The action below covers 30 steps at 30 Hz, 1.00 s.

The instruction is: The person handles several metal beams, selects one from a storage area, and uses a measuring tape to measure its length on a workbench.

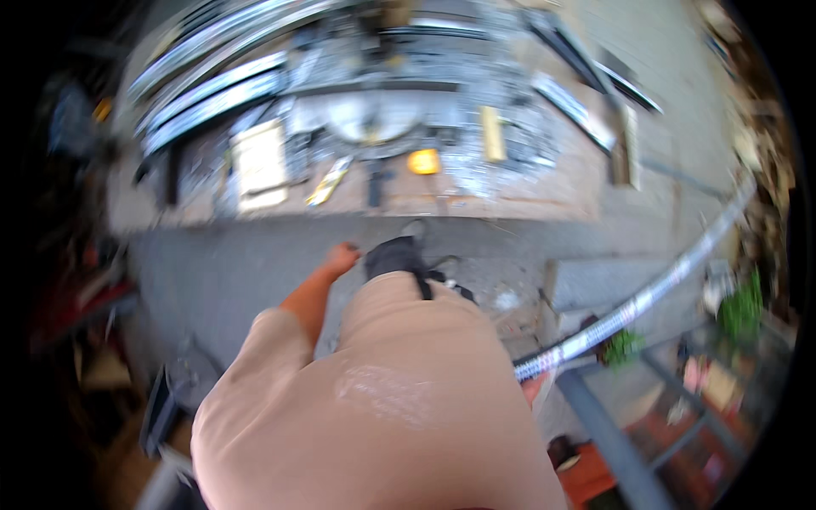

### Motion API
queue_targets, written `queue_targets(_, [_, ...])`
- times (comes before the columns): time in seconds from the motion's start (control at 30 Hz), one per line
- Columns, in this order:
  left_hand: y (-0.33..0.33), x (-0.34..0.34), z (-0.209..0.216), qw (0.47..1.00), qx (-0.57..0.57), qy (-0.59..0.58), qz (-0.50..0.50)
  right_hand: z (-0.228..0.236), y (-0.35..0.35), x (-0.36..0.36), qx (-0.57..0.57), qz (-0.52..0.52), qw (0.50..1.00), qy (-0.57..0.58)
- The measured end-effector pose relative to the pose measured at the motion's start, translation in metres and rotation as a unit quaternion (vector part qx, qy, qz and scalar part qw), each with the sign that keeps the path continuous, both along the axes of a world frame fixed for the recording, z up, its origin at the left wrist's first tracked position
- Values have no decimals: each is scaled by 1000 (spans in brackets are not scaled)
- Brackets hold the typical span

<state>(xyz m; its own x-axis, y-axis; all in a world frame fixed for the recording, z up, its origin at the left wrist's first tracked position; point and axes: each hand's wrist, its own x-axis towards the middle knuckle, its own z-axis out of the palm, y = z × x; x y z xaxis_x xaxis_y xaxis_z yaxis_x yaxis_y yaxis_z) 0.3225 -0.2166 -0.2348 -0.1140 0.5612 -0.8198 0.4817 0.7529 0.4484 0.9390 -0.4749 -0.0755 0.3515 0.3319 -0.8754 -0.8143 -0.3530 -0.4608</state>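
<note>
At my right side a long, pale metal-looking bar (642,306) with printed film on it slants out to the far right and bends with the lens. My right hand (533,389) is closed around its near end, mostly hidden behind my shirt. My left hand (344,255) hangs beside my thigh, short of the workbench (510,204); motion smears its fingers, and no object shows in it. On the bench's near edge lie a yellow tape measure (423,161) and a yellow-and-white tool or tube (329,181). Behind them stands a machine with a pale rounded base (374,119), perhaps a saw.
Metal profiles (217,93) lie along the bench's left, and dark-and-silver offcuts (586,85) on its right. A pale block (259,161) and a yellowish block (492,133) rest on it. To my lower right are a grey metal frame (603,433) and green plants (739,310).
</note>
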Motion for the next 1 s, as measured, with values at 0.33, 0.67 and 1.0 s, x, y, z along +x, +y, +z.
queue_targets(0.33, [78,39,-28,990,-77,-83,-78,19,3,-20,-178,-179,953,-167])
queue_targets(0.67, [189,258,-14,978,-37,-99,-182,-25,-63,35,-344,-94,921,-159])
queue_targets(1.0, [232,620,100,919,-85,-282,-263,-21,-118,82,-449,-23,888,-101])
